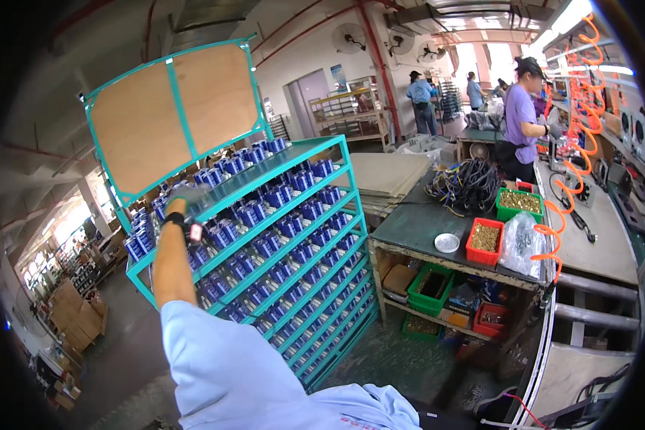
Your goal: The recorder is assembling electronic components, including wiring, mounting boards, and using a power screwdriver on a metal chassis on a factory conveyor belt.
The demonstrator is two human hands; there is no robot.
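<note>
My left hand (pixel 186 194), in a grey glove, reaches out over the top shelf of a teal rack (pixel 247 195). Its fingers are smeared by motion, so I cannot make out whether they hold anything. A dark band (pixel 195 231) circles that wrist. Rows of blue-and-silver parts (pixel 223 234) fill the rack's tiers; more blue parts (pixel 142 238) stand on the top shelf beside the hand. Behind the hand rises a brown board (pixel 140 115) in a teal frame. My right hand is outside the picture.
On the right, a dark workbench (pixel 408 226) carries a bundle of cables (pixel 469 186), a red bin (pixel 484 240) and a green bin (pixel 518 204) of small metal pieces, and a white dish (pixel 447 243). Orange coiled hoses (pixel 573 165) hang nearby. A person in purple (pixel 521 118) stands beyond.
</note>
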